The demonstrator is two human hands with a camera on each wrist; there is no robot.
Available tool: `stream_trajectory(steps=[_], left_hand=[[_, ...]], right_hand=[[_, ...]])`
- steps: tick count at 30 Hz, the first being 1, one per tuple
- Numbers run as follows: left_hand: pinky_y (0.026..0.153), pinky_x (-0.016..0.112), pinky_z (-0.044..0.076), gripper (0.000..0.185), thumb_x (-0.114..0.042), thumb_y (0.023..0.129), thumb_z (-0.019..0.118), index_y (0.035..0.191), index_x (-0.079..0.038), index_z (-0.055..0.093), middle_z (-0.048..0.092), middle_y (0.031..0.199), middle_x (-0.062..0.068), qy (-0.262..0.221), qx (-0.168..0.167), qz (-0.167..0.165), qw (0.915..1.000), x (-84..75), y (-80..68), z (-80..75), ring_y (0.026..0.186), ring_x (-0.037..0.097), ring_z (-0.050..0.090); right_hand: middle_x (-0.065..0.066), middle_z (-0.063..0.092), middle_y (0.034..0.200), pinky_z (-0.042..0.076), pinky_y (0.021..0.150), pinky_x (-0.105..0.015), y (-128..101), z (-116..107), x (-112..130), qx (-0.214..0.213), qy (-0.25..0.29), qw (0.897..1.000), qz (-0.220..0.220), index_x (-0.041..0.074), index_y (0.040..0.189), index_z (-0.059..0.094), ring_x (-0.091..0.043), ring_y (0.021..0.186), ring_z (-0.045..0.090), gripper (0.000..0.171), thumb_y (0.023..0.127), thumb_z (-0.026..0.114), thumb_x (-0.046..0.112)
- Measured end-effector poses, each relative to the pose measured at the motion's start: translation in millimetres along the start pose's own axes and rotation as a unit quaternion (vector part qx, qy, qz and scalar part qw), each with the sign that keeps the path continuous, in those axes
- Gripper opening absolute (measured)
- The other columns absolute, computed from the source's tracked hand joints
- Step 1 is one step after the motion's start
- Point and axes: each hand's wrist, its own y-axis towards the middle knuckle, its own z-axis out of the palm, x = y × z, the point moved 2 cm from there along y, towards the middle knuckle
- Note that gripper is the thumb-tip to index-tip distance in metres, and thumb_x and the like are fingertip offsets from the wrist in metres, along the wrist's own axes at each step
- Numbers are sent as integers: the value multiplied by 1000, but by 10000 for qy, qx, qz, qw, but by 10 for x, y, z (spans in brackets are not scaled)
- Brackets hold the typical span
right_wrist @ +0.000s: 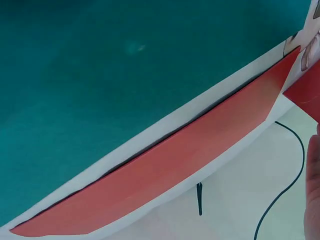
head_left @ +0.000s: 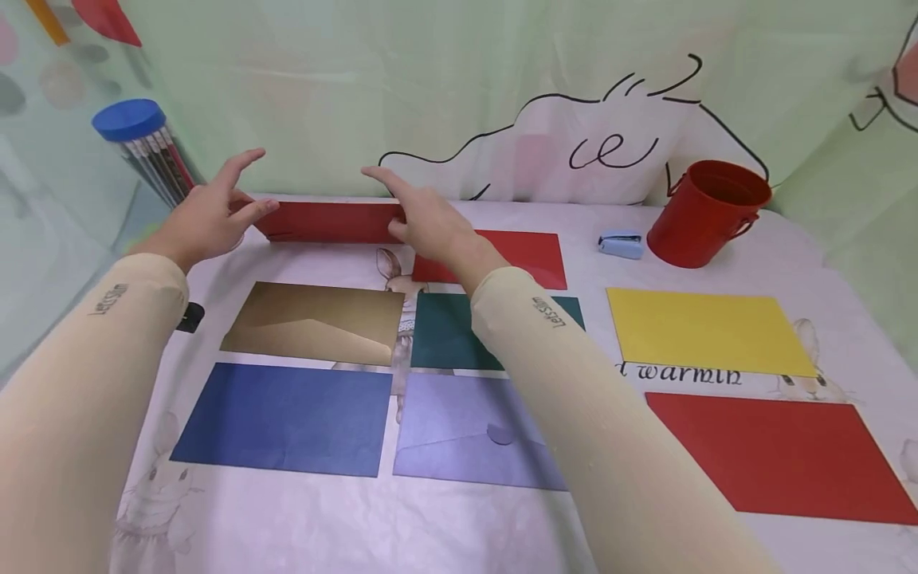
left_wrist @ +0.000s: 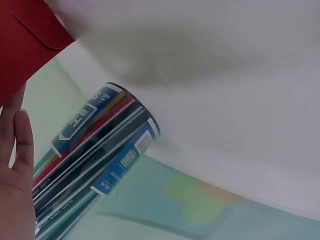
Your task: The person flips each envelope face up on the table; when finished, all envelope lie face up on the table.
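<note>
From the head view, both hands work at the far edge of the table; the left hand has its fingers spread and loose, fingertips at the left end of a red envelope, while the right hand lies on the envelope's right end with its fingers stretched out, not curled; the envelope sits along the back edge, just before the pale green curtain; a pencil tube with a blue cap stands just left of the left hand; nearer lie gold, blue, lilac and teal envelopes, with narrow gaps of cloth between them.

In the left wrist view, the red envelope's flap corner fills the upper left; the straight fingers sit just below its edge; the pencil tube lies close beside them.

In the right wrist view, a red envelope shows as a long strip edging a teal one; only a sliver of the right hand shows.
</note>
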Motion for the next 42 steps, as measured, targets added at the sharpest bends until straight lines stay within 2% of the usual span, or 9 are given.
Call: stream_trajectory(steps=[6,10,14,22,27,30,35,38,42], left_hand=[[96,65,44,81,-44,104,51,160,-42,-8,51,138,28,-53,-186,-254,9995,-115,57,25,120,46,53],[95,62,47,90,-27,102,61,161,-39,-6,43,142,27,-96,-458,-437,9980,-150,111,88,123,45,49],[97,59,47,101,-21,94,71,162,-34,-1,32,151,24,-348,-749,-567,9950,-161,131,197,136,42,37],[105,58,41,100,-22,92,74,163,-30,3,18,162,20,-1087,-778,-1005,9859,-218,151,395,147,38,21],[103,58,43,101,-19,89,77,163,-27,8,19,160,22,-910,-653,-1293,9853,-247,207,457,146,40,22],[105,60,39,103,-20,86,80,163,-26,12,13,161,23,-591,-730,-1411,9855,-237,221,469,144,44,23],[114,63,21,103,-20,81,83,162,-18,19,11,161,25,458,-904,-1309,9862,-348,259,459,143,49,20],[115,61,16,92,-14,86,76,161,-15,23,15,159,25,857,-863,-1008,9874,-492,264,514,142,48,22],[116,56,18,75,-11,92,65,159,-16,30,21,158,20,722,-1103,-466,9902,-733,165,625,142,42,24]], right_hand=[[-11,60,77,51,65,-27,61,-19,-3,-146,316,9988,333,40,159,17,-22,59,51,86,95,65,6],[-6,62,112,54,73,-26,104,-2,-4,-162,609,9954,728,39,159,16,-19,85,60,96,90,75,7],[-6,52,134,57,79,-28,124,28,2,-185,811,9895,1182,37,159,16,-18,107,57,103,85,81,8],[-9,48,138,56,84,-31,107,36,2,21,1102,9735,2005,29,158,17,-22,121,48,103,82,83,8],[-9,47,139,57,85,-32,107,31,13,327,871,9690,2287,29,158,18,-23,123,46,107,78,87,9],[-9,44,141,57,85,-33,103,59,52,305,378,9719,2305,26,156,26,-24,125,44,101,77,88,12],[-12,41,141,54,90,-38,95,99,130,51,-788,9763,2017,22,151,39,-27,127,42,89,77,88,19],[-11,42,141,55,89,-37,47,107,146,118,-778,9801,1823,22,150,39,-26,126,44,85,79,86,20],[-12,42,141,56,86,-35,-134,-31,104,401,-655,9854,1521,23,151,40,-25,123,46,81,82,83,21]])
